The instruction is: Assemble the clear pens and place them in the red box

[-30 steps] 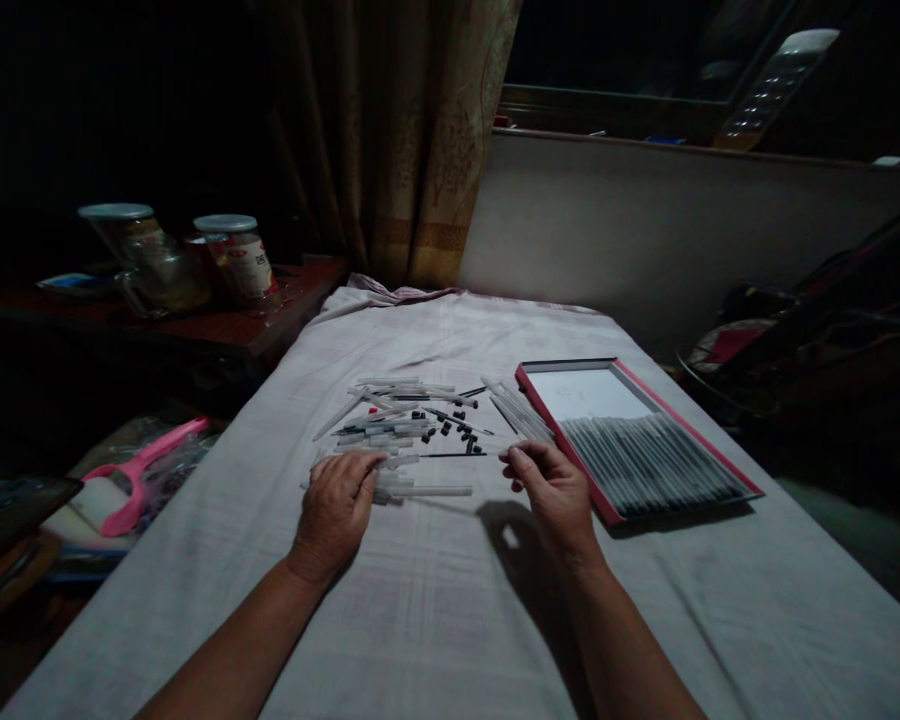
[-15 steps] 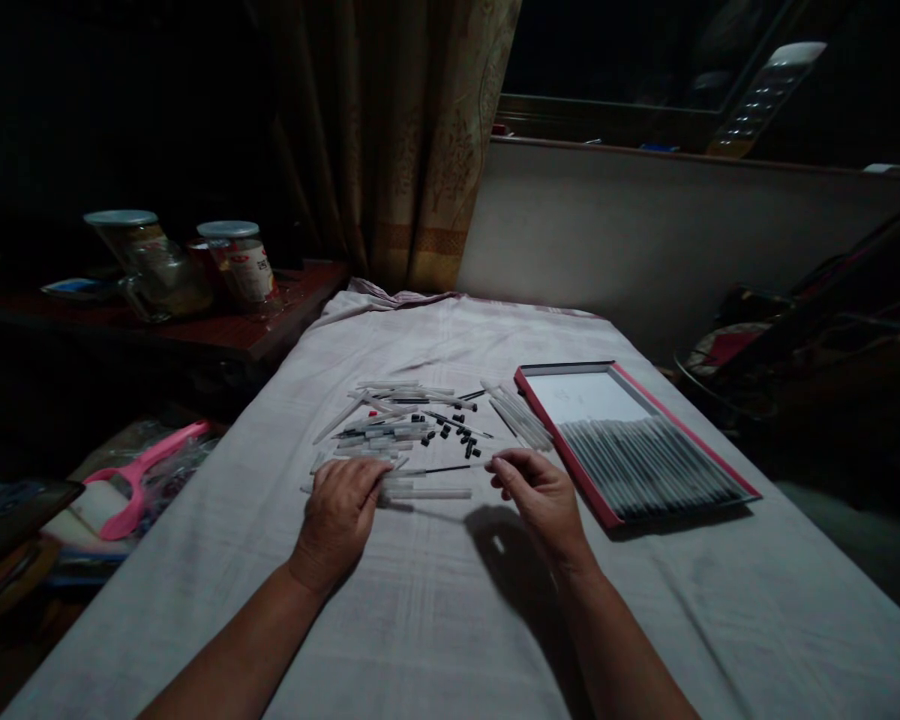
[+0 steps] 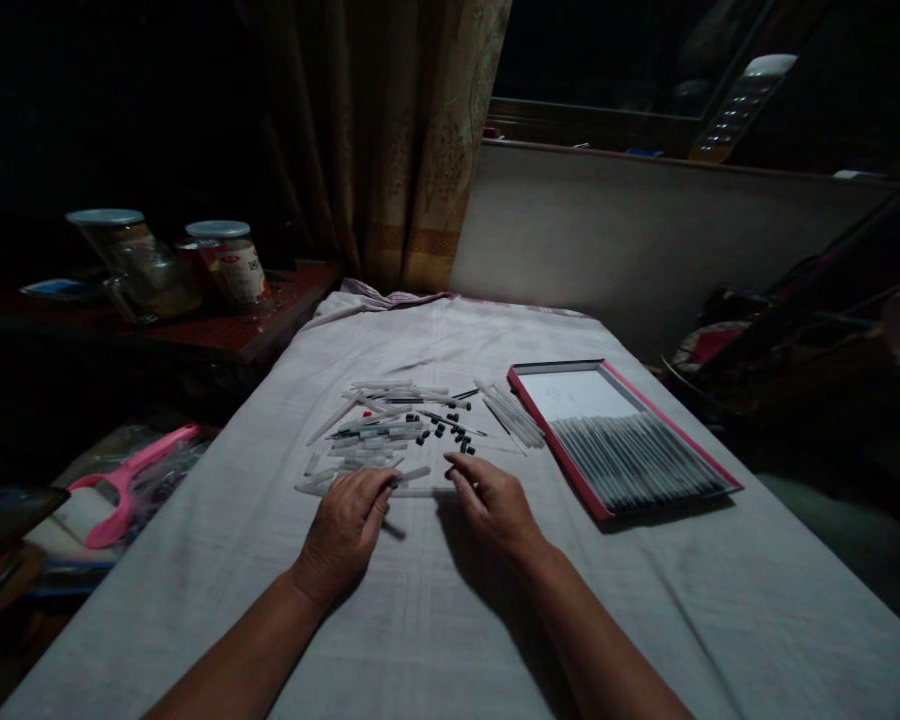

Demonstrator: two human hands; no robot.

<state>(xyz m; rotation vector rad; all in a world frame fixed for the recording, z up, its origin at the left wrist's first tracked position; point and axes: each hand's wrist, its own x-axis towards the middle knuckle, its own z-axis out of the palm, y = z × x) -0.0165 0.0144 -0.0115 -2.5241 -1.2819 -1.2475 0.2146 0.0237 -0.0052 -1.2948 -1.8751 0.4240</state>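
Note:
My left hand (image 3: 349, 515) is closed, with thumb and fingers pinching a short translucent pen part (image 3: 415, 473) that sticks out to the right. Facing it, my right hand (image 3: 491, 500) is a little apart, its thumb and forefinger slightly separated; no object shows between them. A translucent pen barrel (image 3: 427, 492) lies on the cloth between and behind the hands. Beyond them is a loose pile of clear pen barrels (image 3: 379, 430) with some dark refills among them. Several small black plugs (image 3: 440, 431) are scattered right of the pile.
A shallow red-edged box (image 3: 570, 395) on the right holds a row of dark-filled pens (image 3: 637, 455). More clear barrels (image 3: 511, 415) lie against its left side. The pale cloth (image 3: 420, 640) covers the table. Jars (image 3: 232, 265) stand on a side table, above a pink handle-shaped item (image 3: 131, 480).
My right hand has moved left, closer to my left hand. The dark refill seen between the hands no longer shows there; a short translucent part now extends from my left fingers.

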